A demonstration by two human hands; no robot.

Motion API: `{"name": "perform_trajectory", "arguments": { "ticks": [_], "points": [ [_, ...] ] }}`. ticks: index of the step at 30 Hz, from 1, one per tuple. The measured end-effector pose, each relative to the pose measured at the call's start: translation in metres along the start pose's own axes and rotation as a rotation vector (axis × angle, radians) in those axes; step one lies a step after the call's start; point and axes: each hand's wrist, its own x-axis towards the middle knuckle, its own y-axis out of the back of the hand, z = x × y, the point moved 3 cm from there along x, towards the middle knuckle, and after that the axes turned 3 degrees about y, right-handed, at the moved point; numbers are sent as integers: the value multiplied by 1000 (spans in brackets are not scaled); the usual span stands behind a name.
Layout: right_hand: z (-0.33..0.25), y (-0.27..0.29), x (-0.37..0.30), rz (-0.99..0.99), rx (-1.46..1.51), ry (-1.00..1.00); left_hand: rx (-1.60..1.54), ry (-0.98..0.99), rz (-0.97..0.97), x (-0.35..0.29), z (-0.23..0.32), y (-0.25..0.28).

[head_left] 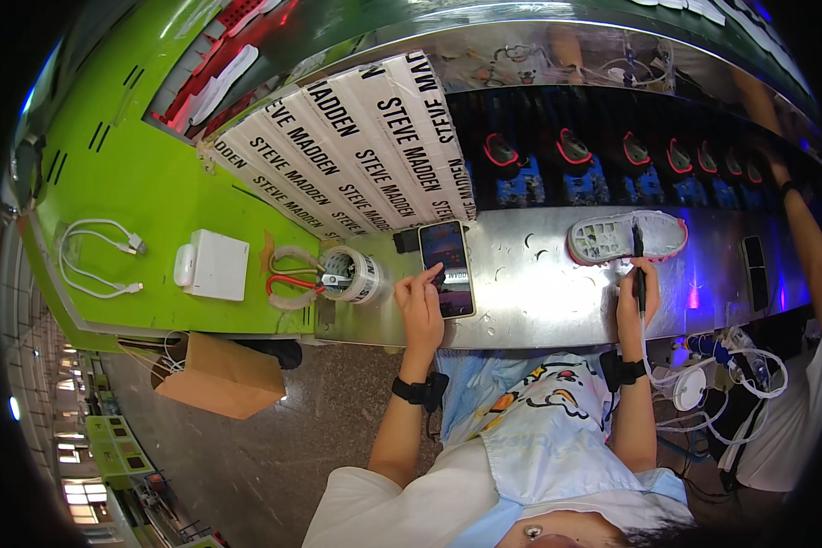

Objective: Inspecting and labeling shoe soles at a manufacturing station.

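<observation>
My left hand [420, 303] has its index finger stretched onto the lit screen of a smartphone [447, 279], which stands at the middle of the bench. It holds nothing. In my right hand [632, 297] is a slim black pen-shaped tool [640, 285] with a thin white tube running down from it. The tool's dark upper end lies across the middle of a shoe [607, 239], turned so its pale, honeycombed underside faces up and a reddish edge shows. Whether my right fingers also touch the shoe's rim is hard to tell.
Behind the metal bench [530, 310], several dark shoes with red-rimmed openings line a rack. A printed white carton [356, 151] stands left of them. Nearer are a tape roll [363, 279], red-handled scissors [283, 285], a white box [219, 265] and a cable [73, 265]. Another person's arm [806, 237] reaches in at right.
</observation>
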Motion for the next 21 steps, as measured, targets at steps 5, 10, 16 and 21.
{"name": "perform_trajectory", "arguments": {
  "ticks": [5,10,16,21],
  "points": [
    [-2,0,0,-5,3,-12,-75,14,3,-4,-12,-3],
    [-4,0,0,-12,7,-10,-30,-10,-28,-2,-8,-5],
    [-4,-1,0,-10,15,-13,-80,-2,46,0,-6,-4],
    [-7,-1,0,-2,25,-22,-43,38,74,-1,-4,2]
  ]
}}
